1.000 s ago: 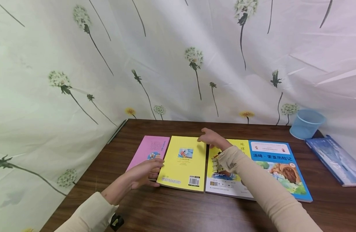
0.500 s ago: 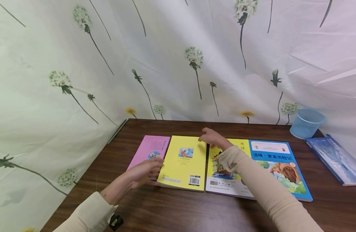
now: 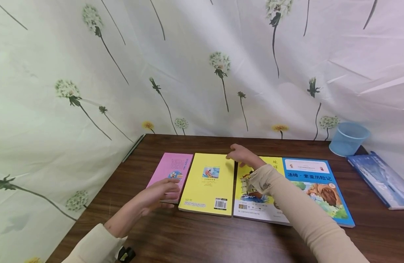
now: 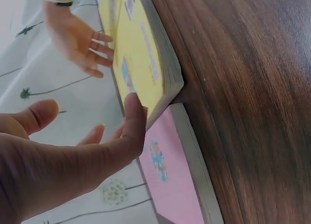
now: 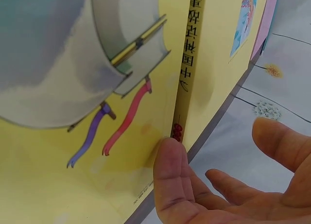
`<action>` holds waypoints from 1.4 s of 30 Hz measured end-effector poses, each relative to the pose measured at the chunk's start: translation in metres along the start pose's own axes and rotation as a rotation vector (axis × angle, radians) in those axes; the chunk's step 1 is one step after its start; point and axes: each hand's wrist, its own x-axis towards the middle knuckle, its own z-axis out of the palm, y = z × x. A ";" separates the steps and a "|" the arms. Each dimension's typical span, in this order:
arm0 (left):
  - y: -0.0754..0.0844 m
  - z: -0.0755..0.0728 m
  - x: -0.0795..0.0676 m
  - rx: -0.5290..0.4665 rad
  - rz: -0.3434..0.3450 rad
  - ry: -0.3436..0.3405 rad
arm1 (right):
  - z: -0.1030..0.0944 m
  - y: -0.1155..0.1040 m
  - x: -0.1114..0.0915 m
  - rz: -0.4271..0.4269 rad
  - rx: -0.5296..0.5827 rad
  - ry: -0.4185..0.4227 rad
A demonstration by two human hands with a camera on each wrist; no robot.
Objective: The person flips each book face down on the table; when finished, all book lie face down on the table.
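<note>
Four book covers lie in a row on a dark wooden table. My left hand (image 3: pixel 156 195) hovers over the lower part of the pink book (image 3: pixel 171 165), fingers loosely bent and gripping nothing. Right of it lies a yellow book (image 3: pixel 205 195) with a barcode, its back cover up. At that book's far right corner is my right hand (image 3: pixel 244 155), fingers relaxed, a fingertip at the spine (image 5: pixel 189 54) in the right wrist view. Partly under my right forearm lies a yellow-and-white book with a ship (image 3: pixel 251 188). The blue book (image 3: pixel 310 178) adjoins it.
A light blue bin (image 3: pixel 348 140) stands at the back right. Beside it lies another blue book or stack (image 3: pixel 381 180). A white dandelion-print sheet (image 3: pixel 195 73) hangs behind the table (image 3: pixel 189 241) and along its left side.
My left hand has moved a little left, off the yellow book's left edge and over the pink book. The right hand has barely moved, and the books lie almost unchanged.
</note>
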 end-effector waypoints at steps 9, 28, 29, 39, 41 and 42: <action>-0.006 -0.002 -0.010 -0.033 0.004 -0.146 | 0.000 0.003 0.004 0.009 0.002 -0.001; -0.028 0.013 -0.023 -0.078 -0.077 -0.242 | -0.003 0.004 0.004 0.005 -0.001 -0.004; -0.028 0.013 -0.022 -0.083 -0.075 -0.242 | -0.004 0.004 0.004 0.004 -0.005 -0.004; -0.030 0.015 -0.021 -0.122 -0.075 -0.220 | -0.006 0.007 0.003 -0.011 -0.010 -0.025; -0.030 0.015 -0.021 -0.127 -0.079 -0.210 | -0.006 0.008 0.003 -0.018 -0.014 -0.032; -0.029 0.015 -0.021 -0.128 -0.082 -0.205 | -0.006 0.008 0.003 -0.019 -0.012 -0.034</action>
